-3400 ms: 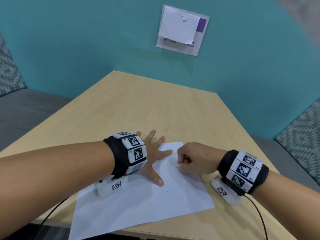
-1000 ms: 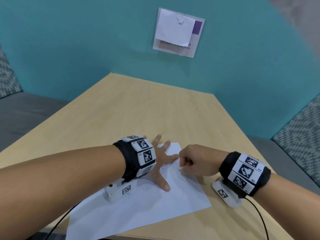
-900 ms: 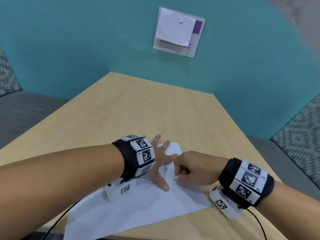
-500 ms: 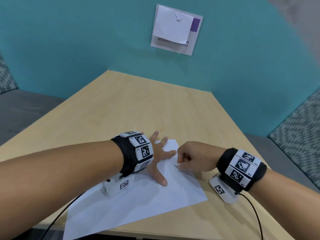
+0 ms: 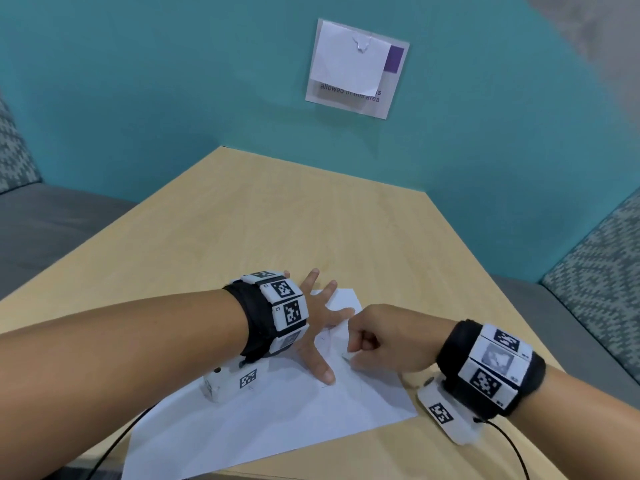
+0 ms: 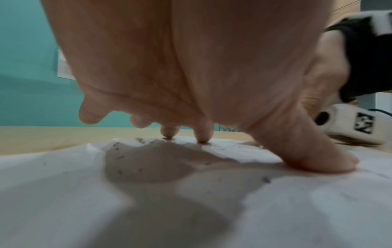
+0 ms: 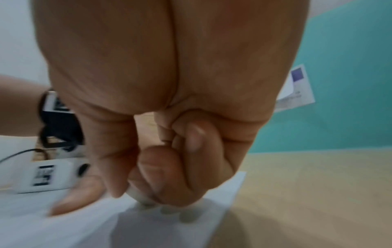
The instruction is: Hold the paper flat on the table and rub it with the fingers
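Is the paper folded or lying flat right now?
Flat: the paper lies spread on the table, left hand pressing it.

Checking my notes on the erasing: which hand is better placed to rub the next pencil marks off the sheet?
Right. The right hand already pinches a small white eraser against the sheet. The left hand is spread flat, pinning the paper.
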`<state>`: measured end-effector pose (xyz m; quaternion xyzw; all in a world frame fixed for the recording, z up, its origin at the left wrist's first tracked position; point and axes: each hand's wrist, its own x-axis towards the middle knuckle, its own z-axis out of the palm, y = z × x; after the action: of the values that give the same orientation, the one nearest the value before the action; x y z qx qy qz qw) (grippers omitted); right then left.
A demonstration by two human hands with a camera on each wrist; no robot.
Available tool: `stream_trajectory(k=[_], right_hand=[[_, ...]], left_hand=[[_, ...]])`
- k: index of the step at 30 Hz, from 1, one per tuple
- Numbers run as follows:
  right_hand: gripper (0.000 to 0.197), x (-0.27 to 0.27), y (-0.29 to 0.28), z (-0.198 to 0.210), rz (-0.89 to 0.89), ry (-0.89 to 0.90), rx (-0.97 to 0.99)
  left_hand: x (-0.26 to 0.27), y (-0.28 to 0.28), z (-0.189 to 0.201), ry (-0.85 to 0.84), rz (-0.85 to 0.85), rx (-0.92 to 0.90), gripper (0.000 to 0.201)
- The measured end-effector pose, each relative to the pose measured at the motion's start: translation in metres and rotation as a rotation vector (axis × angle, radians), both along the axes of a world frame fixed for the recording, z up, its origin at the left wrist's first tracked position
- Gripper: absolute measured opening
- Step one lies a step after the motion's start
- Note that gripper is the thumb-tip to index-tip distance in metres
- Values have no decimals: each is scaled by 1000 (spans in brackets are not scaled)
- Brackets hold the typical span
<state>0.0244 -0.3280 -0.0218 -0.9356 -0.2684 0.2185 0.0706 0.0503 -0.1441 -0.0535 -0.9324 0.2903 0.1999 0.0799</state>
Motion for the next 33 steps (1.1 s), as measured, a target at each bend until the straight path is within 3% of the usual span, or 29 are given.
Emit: stream_trajectory(k=[11,15,27,33], right_hand=[[11,38,-3,8,-117,-94,-28],[10,29,8,1,-33,-29,-23],[17,43,5,9,-114,-89,-50],[10,29,11,6,-19,-54,-94]], left_hand=[[-2,-1,2,-11,3,11,117],[0,1,1,0,10,5,115],[0,0,-3,-18,25,-25,119],[-1,2,-1,-8,15,2,116]])
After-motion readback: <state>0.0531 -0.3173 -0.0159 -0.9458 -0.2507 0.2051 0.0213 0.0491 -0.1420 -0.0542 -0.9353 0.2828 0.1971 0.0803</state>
